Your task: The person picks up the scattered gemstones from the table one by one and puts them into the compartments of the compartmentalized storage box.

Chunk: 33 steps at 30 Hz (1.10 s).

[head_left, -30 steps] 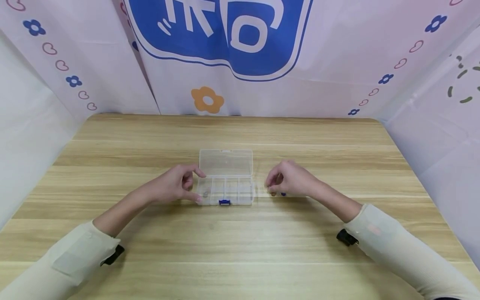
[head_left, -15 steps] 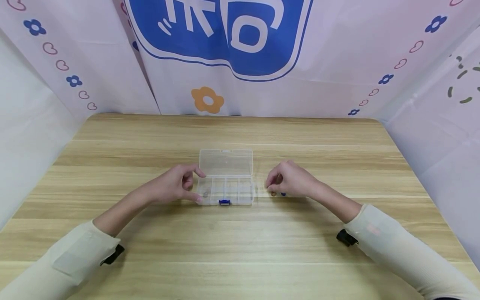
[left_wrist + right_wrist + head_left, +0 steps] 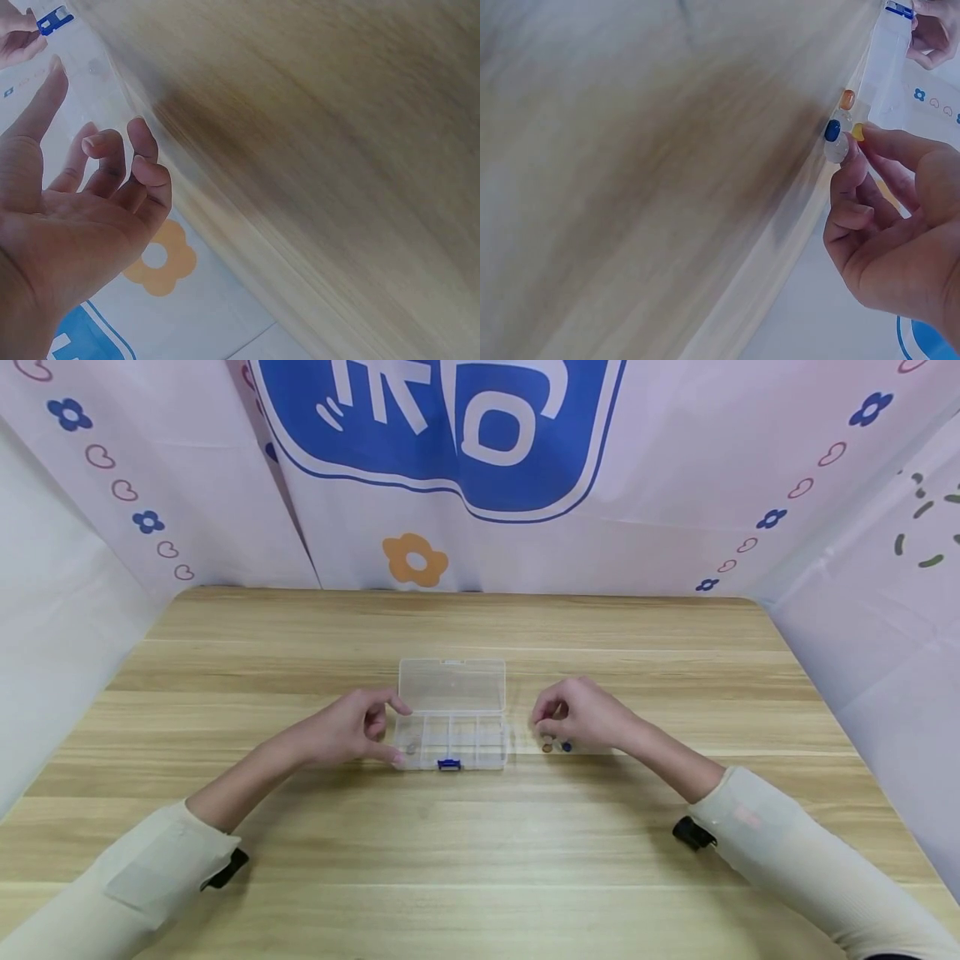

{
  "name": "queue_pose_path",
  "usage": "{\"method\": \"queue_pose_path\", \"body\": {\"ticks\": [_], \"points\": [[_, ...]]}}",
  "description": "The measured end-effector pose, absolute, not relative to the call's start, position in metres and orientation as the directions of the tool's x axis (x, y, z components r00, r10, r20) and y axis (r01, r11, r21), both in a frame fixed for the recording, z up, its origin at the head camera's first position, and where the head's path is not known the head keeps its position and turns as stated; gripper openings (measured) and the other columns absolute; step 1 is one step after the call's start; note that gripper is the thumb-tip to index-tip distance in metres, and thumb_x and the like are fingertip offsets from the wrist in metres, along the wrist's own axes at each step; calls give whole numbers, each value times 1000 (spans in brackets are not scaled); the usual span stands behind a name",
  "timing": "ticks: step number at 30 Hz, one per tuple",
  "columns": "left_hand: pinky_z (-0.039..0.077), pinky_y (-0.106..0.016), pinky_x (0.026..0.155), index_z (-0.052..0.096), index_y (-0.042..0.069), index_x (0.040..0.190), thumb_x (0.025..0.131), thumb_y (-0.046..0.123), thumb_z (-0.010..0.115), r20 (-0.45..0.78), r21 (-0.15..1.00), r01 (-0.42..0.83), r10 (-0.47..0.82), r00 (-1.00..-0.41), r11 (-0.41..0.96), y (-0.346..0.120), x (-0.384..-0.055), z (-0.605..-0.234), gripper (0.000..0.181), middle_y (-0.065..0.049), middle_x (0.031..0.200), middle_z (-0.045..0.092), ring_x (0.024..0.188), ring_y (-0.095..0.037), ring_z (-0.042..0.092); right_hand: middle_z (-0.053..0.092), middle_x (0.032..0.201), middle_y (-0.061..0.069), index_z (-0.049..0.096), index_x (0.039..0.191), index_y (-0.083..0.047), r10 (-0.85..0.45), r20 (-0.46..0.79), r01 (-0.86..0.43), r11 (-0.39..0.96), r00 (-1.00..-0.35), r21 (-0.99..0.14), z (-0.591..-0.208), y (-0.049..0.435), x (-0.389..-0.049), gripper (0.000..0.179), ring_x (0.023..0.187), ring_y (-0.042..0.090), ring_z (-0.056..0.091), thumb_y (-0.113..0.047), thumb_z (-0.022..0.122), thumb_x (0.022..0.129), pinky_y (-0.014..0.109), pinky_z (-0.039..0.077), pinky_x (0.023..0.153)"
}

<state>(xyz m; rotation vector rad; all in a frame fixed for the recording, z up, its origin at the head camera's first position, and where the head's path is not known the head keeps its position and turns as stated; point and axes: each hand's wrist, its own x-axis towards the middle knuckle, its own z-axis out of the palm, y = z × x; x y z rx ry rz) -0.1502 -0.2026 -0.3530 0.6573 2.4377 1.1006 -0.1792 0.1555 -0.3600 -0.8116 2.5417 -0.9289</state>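
Observation:
A clear plastic compartment box (image 3: pixel 491 742) lies with its lid back and a blue latch (image 3: pixel 449 765) at its front. My left hand (image 3: pixel 351 727) holds its left end, thumb at the front corner and index finger near the hinge; the other fingers curl loosely. A small pale piece sits in the left compartment, hard to make out. To the right of the box, my right hand (image 3: pixel 581 714) pinches a small yellow piece (image 3: pixel 857 132) between thumb and index finger. Just under it on the table lie an orange piece (image 3: pixel 847 99), a blue piece (image 3: pixel 832 130) and clear rounded pieces (image 3: pixel 836 150).
The wooden table (image 3: pixel 450 868) reaches back to a white printed cloth (image 3: pixel 600 556). The box's raised-back lid (image 3: pixel 452 685) lies behind its compartments. Small black devices hang under both sleeves.
My right hand has risen slightly and moved back, so the orange and blue pieces show more fully below it. The left hand and box have stayed in place.

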Motion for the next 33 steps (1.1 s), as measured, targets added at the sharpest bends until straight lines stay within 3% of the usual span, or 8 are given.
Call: {"method": "queue_pose_path", "body": {"ticks": [24,33], "points": [[41,-26,63,61,-8,124,79,12,91,-139,765,269,558,-818,585,-202,-150,-352,57,-2,70,45,65,-13,42,76,95,4,78,102,-3,-563,-113,-346,641,-819,-685,-358,153,-182,9,72,13,61,-2,72,95,29,52,67],[40,-26,63,60,-9,124,79,11,91,-138,764,269,557,-819,586,-203,-150,-352,58,-2,70,45,65,-13,41,77,100,7,79,103,-3,-570,-83,-358,617,-817,-701,-358,151,-183,10,63,13,55,-2,71,96,24,45,57]]}}
